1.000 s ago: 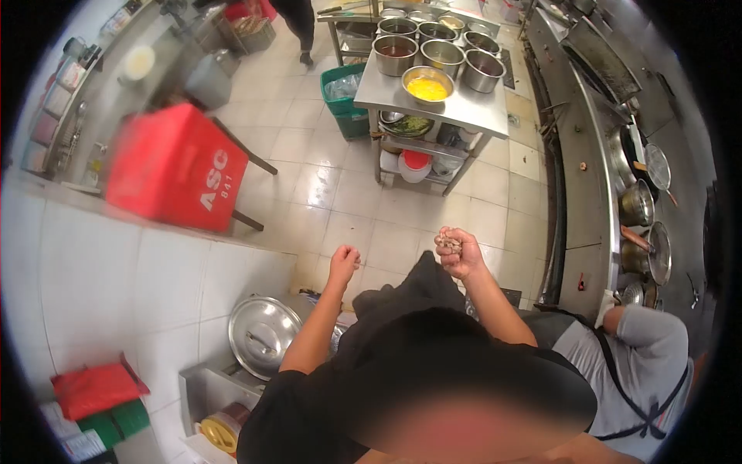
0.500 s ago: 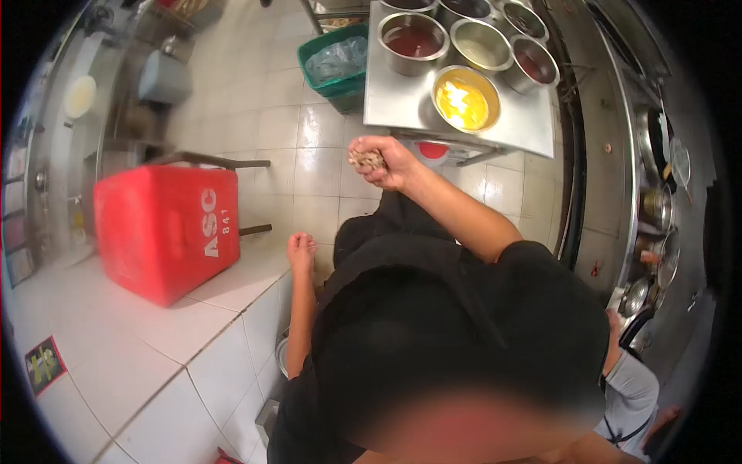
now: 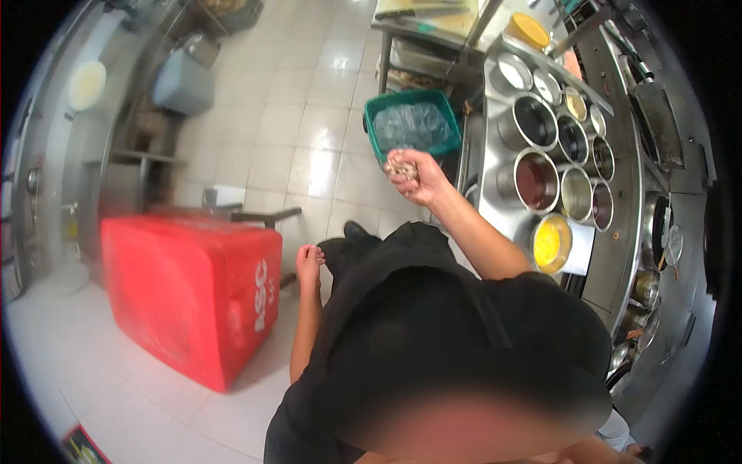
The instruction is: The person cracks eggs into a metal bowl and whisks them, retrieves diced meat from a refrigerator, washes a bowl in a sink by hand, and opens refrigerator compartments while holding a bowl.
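My right hand (image 3: 417, 176) is closed around a clump of small pale brownish pieces (image 3: 401, 170), which show between the fingers. It is held out in front of me, over the near edge of a green bin (image 3: 371, 124) with a clear plastic liner (image 3: 413, 127) inside. My left hand (image 3: 310, 257) hangs lower, just right of a red box (image 3: 178, 286) marked ASC. Its fingers are curled, and whether anything is between them is too small to tell.
At the right, a steel table (image 3: 495, 166) carries several metal pots and a bowl of yellow liquid (image 3: 550, 243). Beyond the bin stands a table with a cutting board (image 3: 440, 15) and knives. Pans (image 3: 646, 288) line the far-right counter.
I have moved forward and turned left past the steel table, which now lies to my right. The green bin is nearer, by my right hand, still closed on the pieces.
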A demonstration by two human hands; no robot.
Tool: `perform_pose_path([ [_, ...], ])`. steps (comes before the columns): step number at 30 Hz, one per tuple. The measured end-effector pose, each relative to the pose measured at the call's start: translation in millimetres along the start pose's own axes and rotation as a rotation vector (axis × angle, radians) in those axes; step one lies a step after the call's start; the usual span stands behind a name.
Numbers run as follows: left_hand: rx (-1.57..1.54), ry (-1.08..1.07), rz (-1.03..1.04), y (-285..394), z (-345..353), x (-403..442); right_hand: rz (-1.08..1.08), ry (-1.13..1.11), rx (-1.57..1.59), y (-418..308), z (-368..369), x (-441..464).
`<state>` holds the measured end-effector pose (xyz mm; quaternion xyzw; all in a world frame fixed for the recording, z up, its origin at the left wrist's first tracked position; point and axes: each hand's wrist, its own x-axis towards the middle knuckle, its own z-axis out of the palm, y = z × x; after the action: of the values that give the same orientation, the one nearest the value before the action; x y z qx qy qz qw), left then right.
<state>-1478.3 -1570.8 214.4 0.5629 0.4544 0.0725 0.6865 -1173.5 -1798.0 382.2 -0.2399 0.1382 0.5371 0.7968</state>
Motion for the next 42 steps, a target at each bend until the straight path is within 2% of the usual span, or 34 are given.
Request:
perform_pose_path([
  [2,0.057,-0.084,0.035,50,4,57,-0.025,0.029,0.015,-14,9,30],
  [6,0.121,-0.082,0.105,143,27,160,-0.067,0.057,0.09,-50,23,82],
  [10,0.106,-0.155,0.121,197,35,259,-0.137,0.137,0.131,-94,43,154],
  [12,0.147,-0.128,0.124,206,30,297,-0.113,0.055,0.171,-118,43,203],
  [14,0.214,-0.101,0.13,215,14,333,-0.106,0.086,0.166,-150,53,252],
  [17,0.231,-0.021,-0.04,223,-21,363,-0.113,-0.011,0.193,-208,82,321],
  [18,0.229,-0.038,-0.059,221,-34,390,-0.15,-0.004,0.164,-234,93,347],
  [21,0.239,0.117,-0.123,256,-44,408,-0.23,0.025,0.082,-300,123,408],
  [24,0.178,0.203,-0.17,259,-61,454,-0.242,-0.08,0.126,-369,146,459],
  [25,0.188,0.208,-0.193,254,-62,469,-0.288,-0.043,0.127,-388,157,468],
  [29,0.408,0.07,-0.248,244,-65,564,-0.496,0.051,0.132,-472,174,514],
  [32,0.646,-0.102,-0.145,244,-53,658,-0.621,0.086,0.158,-521,166,532],
  [33,0.565,-0.071,-0.053,258,-38,700,-0.638,0.048,0.187,-542,157,541],
  [35,0.717,-0.183,-0.026,331,-5,759,-0.718,0.094,0.24,-574,148,550],
  [36,0.789,-0.239,-0.006,389,24,781,-0.758,0.12,0.264,-591,146,551],
  [38,0.425,-0.134,-0.215,443,68,844,-0.845,0.165,0.263,-626,141,550],
  [40,0.436,-0.229,-0.206,483,86,926,-0.935,0.22,0.254,-659,129,547],
  [42,0.398,-0.16,-0.097,551,137,967,-0.992,0.24,0.266,-701,116,544],
])
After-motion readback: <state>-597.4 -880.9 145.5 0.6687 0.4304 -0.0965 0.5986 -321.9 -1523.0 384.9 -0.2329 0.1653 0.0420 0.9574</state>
